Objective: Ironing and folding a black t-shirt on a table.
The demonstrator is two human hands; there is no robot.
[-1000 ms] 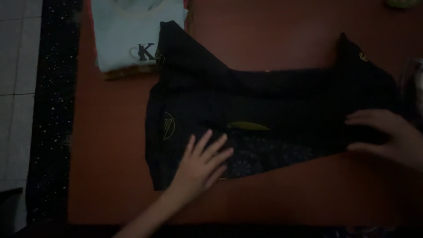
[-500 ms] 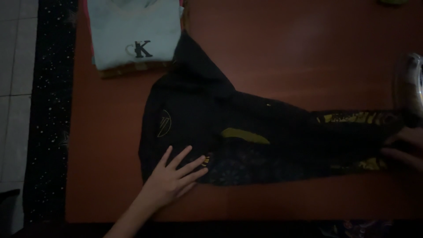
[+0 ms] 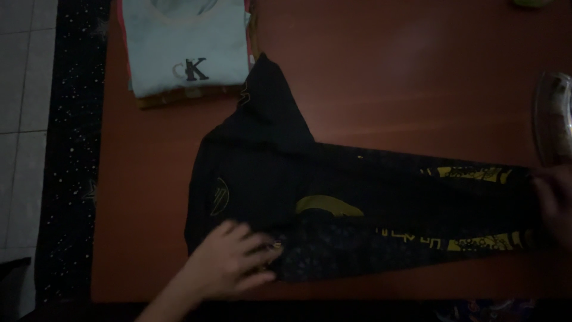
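On the reddish-brown desk (image 3: 387,71), which fills most of the view, a black garment (image 3: 333,197) with yellow printing lies spread lengthwise, reaching from left of centre to the right edge. One dark flap of it points up toward the far left corner, its tip just beside a folded stack (image 3: 185,48) there. The stack is topped by a pale blue shirt with a dark letter print, and reddish and tan edges of other folded pieces show under it. Left of the desk runs a black speckled strip (image 3: 74,149), and beyond that pale floor tiles (image 3: 24,119).

At the right edge a clear curved container (image 3: 551,119) sits on the desk, just above the garment's right end; what it holds is too dim to tell. A small greenish thing (image 3: 533,3) is cut off at the top right corner.

The left hand (image 3: 232,265) rests on the garment's near left corner, fingers curled and blurred, pressing or bunching the cloth; whether they have pinched a fold is unclear. The forearm runs down to the bottom edge. The right hand (image 3: 554,203) is at the garment's far right end, half out of view and blurred, touching the cloth there; I cannot tell whether its fingers are closed around the fabric or only lying on it.

A yellow crescent mark (image 3: 328,206) sits near the garment's middle, and a small round yellow emblem (image 3: 219,195) shows near its left side.
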